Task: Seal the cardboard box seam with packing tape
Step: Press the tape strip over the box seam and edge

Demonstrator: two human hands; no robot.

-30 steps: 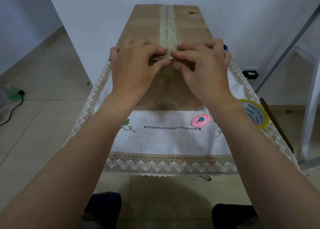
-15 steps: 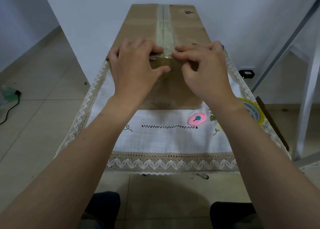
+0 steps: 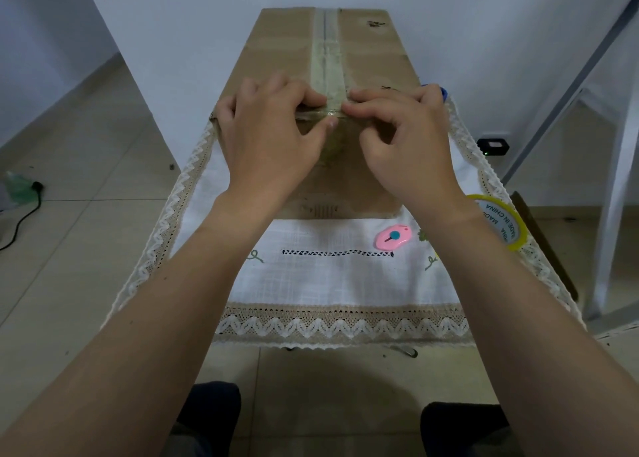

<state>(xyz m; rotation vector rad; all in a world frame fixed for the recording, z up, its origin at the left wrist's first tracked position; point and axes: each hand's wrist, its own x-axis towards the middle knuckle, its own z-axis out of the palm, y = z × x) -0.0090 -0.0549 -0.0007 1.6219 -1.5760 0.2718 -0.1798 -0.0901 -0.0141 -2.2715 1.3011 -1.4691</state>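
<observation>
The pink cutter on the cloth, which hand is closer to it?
Right. The right hand presses the cardboard box edge above the pink cutter; the left hand works farther away, across the tape strip.

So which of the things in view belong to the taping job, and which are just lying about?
In use: cardboard box, tape strip along its seam, left hand and right hand pressing it at the near edge, tape roll, pink cutter.
Lying about: tablecloth, floor cable.
</observation>
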